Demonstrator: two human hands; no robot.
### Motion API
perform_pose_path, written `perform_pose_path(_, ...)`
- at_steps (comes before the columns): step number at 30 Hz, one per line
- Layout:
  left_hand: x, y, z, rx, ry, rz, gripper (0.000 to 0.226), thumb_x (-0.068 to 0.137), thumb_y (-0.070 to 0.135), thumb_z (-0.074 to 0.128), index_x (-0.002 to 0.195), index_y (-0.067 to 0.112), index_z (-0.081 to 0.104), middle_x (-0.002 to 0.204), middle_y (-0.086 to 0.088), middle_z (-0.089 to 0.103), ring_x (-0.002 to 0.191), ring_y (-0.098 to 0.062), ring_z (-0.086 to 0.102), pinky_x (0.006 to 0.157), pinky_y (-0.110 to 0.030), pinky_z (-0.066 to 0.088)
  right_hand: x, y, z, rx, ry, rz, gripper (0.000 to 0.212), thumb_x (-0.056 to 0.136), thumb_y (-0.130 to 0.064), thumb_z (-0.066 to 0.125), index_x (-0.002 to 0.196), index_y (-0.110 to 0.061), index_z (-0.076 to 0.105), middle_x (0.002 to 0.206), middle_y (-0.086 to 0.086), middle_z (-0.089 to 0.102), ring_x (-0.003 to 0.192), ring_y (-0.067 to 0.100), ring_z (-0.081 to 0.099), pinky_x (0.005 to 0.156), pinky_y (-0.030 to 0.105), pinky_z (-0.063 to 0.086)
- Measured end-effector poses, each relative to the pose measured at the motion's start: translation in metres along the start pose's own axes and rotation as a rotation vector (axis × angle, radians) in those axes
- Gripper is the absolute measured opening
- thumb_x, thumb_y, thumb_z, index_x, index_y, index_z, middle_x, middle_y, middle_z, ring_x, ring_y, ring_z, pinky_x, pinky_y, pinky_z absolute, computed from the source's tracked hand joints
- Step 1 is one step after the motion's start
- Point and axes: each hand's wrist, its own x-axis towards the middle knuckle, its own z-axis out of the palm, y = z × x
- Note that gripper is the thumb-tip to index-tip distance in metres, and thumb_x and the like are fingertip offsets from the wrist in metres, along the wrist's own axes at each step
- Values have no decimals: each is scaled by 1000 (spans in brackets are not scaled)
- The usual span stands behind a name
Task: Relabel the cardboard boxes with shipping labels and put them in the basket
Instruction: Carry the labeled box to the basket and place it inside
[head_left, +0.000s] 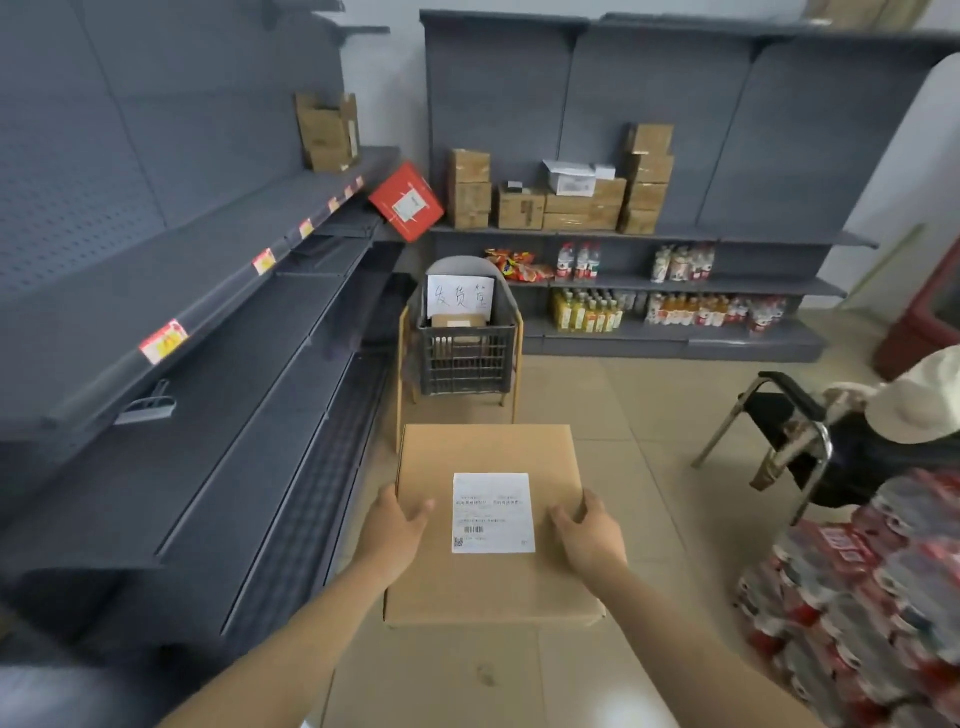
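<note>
Hands of a person reach forward from the bottom of the view, holding a flat cardboard box (488, 519) level in the air above a tiled floor (613, 415). The left hand (395, 535) grips the box's left edge, with the thumb lying on the top face. The right hand (589, 538) grips the right edge, with its fingers curled over the top. A white shipping label (492, 513) with printed text, a barcode and a small square code lies flat on the box's top, between the 2 hands. Straight ahead, well apart from the box, a dark plastic basket (467, 358) sits on a chair (511, 312) with a grey back. A white paper sign (460, 296) with handwritten characters stands upright at the back of the basket, and at least 1 cardboard parcel (458, 321) lies inside it. Grey metal shelving (208, 291) runs along the left side. More grey shelving (727, 156) lines the far wall, holding stacked cardboard boxes (587, 202) on its upper shelf and bottled drinks (670, 309) on the lower shelves. A red box (408, 200) leans tilted in the corner where the shelves meet. On the right, a dark chair with metal legs (779, 415) stands on the floor beside wrapped packs of red cans (857, 597).
</note>
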Motion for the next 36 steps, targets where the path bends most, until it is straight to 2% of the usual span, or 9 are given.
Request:
perform_pose_path(4,84,14,-2,-14,-17,-20,49,91,41,59,131,15,43,119,0,62,98,-18,61,81,-30,50,72,-41,15,-20,-20,-6,60,91,-41,54,144,-18,35,125,7,59,107,28,59,88,37,50)
perform_pose_path(7,143,31,-2,-10,-19,-3,51,92,42,57,133,16,42,123,-2,61,106,-21,61,89,-38,52,128,-68,20,-25,-23,-24,60,91,-45,53,142,-19,36,123,5,60,105,26,60,86,36,51)
perform_pose_path(12,221,57,23,13,-66,-15,60,93,43,55,141,12,37,137,-5,54,121,-24,55,99,-43,48,212,-85,23,-13,-5,0,60,90,-45,56,141,-19,38,121,4,60,94,21,57,77,30,47)
perform_pose_path(16,289,74,50,69,-48,-22,61,93,42,56,141,10,36,134,-5,56,118,-24,57,89,-29,46,292,-95,28,8,-16,35,62,88,-43,58,142,-19,38,121,4,60,94,22,57,76,30,46)
perform_pose_path(19,346,89,68,32,-35,-61,62,92,41,58,141,10,37,132,-6,57,117,-25,58,92,-31,48,362,-106,37,28,-34,29,59,88,-41,58,140,-19,41,116,4,63,94,23,59,76,30,45)
perform_pose_path(22,400,108,77,-14,5,-103,50,92,37,59,133,13,44,125,-4,62,108,-23,61,88,-33,51,428,-126,46,21,-81,26,59,89,-42,57,141,-22,38,109,-1,59,90,21,56,74,29,42)
perform_pose_path(27,476,138,80,-30,49,-125,46,92,35,61,130,13,47,120,-4,63,105,-23,62,86,-33,51,514,-164,56,-23,-120,-14,61,89,-45,56,142,-23,37,126,4,58,105,26,59,78,31,45)
perform_pose_path(33,563,151,85,-62,51,-165,50,93,32,59,135,9,42,124,-8,60,108,-25,61,84,-31,49,596,-200,83,-37,-151,-11,62,88,-46,56,142,-22,37,126,3,58,106,26,59,82,34,48)
perform_pose_path(36,620,151,85,-72,45,-172,50,93,31,59,134,8,43,124,-8,60,108,-24,60,82,-28,46,646,-221,106,-49,-151,-19,61,89,-46,56,142,-21,39,126,3,58,105,25,58,79,32,47)
